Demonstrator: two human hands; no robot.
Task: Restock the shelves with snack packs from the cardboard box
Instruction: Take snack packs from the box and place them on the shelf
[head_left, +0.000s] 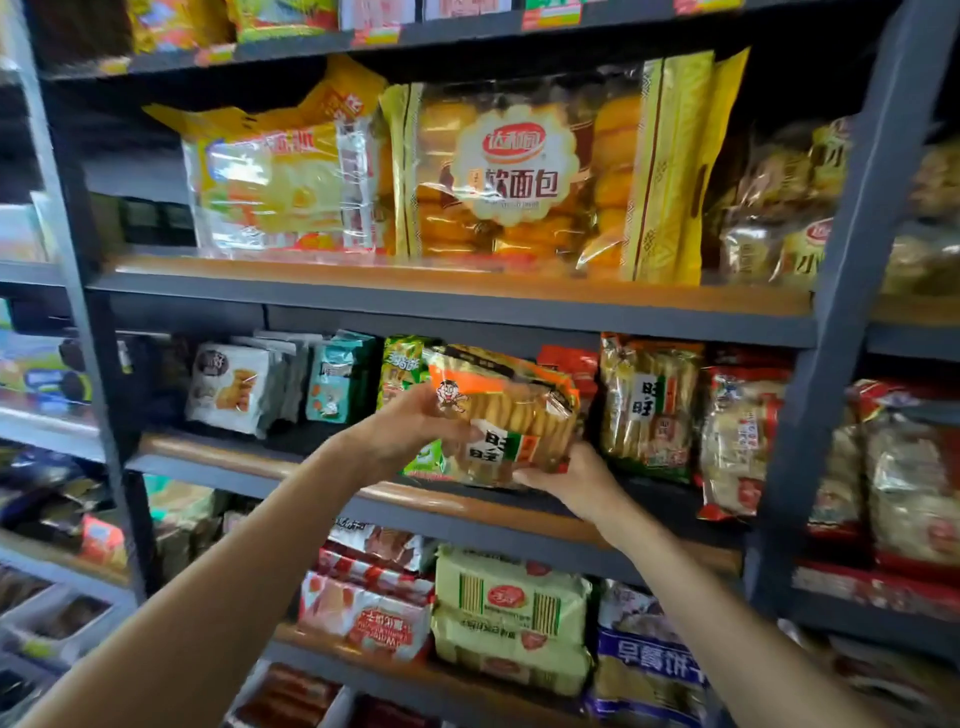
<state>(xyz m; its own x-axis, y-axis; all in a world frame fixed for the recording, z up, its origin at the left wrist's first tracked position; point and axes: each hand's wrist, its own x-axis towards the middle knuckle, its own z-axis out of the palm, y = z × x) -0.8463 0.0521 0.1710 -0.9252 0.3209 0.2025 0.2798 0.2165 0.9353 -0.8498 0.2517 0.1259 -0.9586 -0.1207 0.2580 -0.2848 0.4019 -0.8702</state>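
Observation:
Both hands hold one rice cracker pack (514, 415), orange-topped with clear wrap, tilted at the front of the middle shelf (291, 467). My left hand (410, 426) grips its left side near the cartoon logo. My right hand (571, 483) supports its lower right corner from below. The pack sits in front of a green snack pack (402, 364) and left of a matching rice cracker pack (649, 405) standing on the shelf. The cardboard box is out of view.
Large yellow bread bags (545, 171) fill the shelf above. White and teal packs (234, 387) stand at the middle shelf's left. Pale green packs (509, 618) and red packs (363, 603) lie stacked below. A dark shelf post (831, 332) rises at right.

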